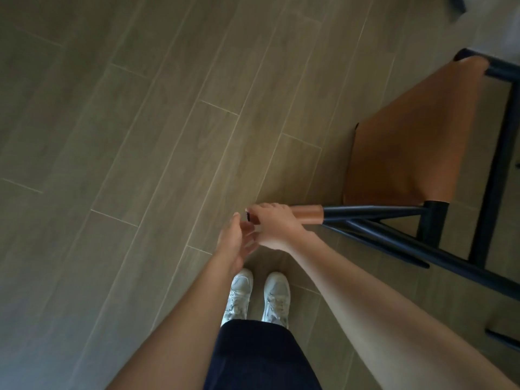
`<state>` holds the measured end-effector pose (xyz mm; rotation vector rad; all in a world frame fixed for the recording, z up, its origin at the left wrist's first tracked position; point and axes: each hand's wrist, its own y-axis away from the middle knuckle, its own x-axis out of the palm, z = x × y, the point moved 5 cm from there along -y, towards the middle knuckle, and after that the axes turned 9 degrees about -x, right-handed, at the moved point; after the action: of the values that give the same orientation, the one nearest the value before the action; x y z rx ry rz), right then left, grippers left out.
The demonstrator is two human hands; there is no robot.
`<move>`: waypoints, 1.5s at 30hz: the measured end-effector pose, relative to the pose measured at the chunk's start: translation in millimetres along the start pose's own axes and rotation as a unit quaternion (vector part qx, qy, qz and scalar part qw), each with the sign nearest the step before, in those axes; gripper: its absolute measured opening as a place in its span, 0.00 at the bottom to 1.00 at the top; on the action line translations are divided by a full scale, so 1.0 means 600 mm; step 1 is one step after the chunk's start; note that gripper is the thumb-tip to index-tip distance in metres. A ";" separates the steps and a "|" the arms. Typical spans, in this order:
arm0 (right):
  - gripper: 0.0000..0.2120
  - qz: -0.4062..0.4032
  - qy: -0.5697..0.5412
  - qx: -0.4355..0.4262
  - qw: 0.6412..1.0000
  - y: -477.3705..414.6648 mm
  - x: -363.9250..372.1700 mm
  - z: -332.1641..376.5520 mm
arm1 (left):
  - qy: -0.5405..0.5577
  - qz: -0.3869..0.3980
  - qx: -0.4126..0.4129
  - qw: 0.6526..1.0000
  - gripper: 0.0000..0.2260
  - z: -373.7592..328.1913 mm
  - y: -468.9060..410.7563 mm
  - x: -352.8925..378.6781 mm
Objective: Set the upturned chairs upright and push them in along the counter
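Note:
A chair (416, 147) with a tan leather seat and a black metal frame fills the right side, seen from above and tilted. Its top rail (309, 214), wrapped in tan leather, points left toward me. My right hand (274, 225) grips the end of that rail, fingers curled over it. My left hand (235, 240) hovers just left of the rail's end with fingers loosely spread, close to the right hand; I cannot tell if it touches the rail.
Wood-look plank floor (126, 136) stretches across the left and middle. My two white shoes (257, 296) stand just below the hands. Black chair legs (422, 254) run diagonally at right. Another dark frame piece (457, 2) shows at the top right corner.

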<state>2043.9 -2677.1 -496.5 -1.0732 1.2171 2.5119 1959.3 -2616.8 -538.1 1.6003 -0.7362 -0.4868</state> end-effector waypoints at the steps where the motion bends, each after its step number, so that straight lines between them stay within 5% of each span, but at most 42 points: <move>1: 0.26 0.012 0.035 -0.006 0.999 -0.016 0.014 -0.001 | 0.007 -0.006 -0.012 1.000 0.19 0.004 -0.015 -0.002; 5: 0.21 -0.008 0.149 -0.017 0.989 -0.050 0.046 0.002 | 0.021 -0.005 -0.045 0.999 0.20 0.027 -0.041 -0.006; 11: 0.17 -0.041 0.160 -0.002 0.986 -0.072 0.054 -0.006 | 0.064 0.042 -0.051 0.996 0.16 0.024 -0.059 0.010; 16: 0.08 -0.103 0.133 0.010 0.986 -0.048 0.017 -0.022 | 0.103 0.068 -0.043 0.991 0.14 0.018 -0.033 0.053; 37: 0.09 -0.271 -0.057 0.074 0.958 0.240 -0.324 -0.104 | 0.034 0.084 -0.021 0.996 0.07 -0.081 0.146 0.231; 45: 0.10 -0.328 -0.115 0.045 0.937 0.404 -0.395 -0.178 | 0.066 0.112 -0.024 0.991 0.18 -0.072 0.216 0.398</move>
<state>2173.8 -2876.4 -232.3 -0.9288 0.7355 1.9725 2133.8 -2759.4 -380.7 1.4686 -0.7868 -0.2308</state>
